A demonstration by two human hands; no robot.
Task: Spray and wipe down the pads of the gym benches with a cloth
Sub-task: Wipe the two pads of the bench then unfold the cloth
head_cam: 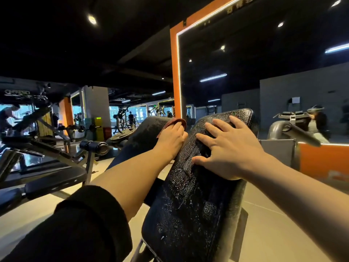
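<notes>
Left grip: the left hand point(171, 138) presses a reddish-brown cloth point(176, 121) against the far side of the pad, fingers laid over it and curled round its near edge, so it is holding the cloth.
Right grip: the right hand point(229, 148) lies flat with fingers spread on the tilted black cracked-vinyl bench pad point(190, 195), holding nothing (it looks to be steadying the pad).
Task's thing: the pad runs from under the right grip down toward the viewer; its surface glistens with droplets, most thickly below the right grip.
Slip risk: the wet vinyl under the right grip is likely slick, and weight leaned on that palm could slide it off the pad's edge.
Missed area: the cloth is bunched small beyond the left grip, so I judge that a pass could leave streaks on the wide wet stretch nearer the viewer.
Cloth risk: only the fingers pin the cloth, and a quick stroke over the cracked, rough surface may drag it loose.
Left of the left grip: a second dark padded bench point(56, 178) with a round black foam roller point(93, 146) on its frame, close enough to catch the black-sleeved elbow point(90, 224).
Beyond the grips: a tall orange-framed mirror point(174, 72) with a lit edge, just behind the pad's top.
Spray bottle: none in view.
</notes>
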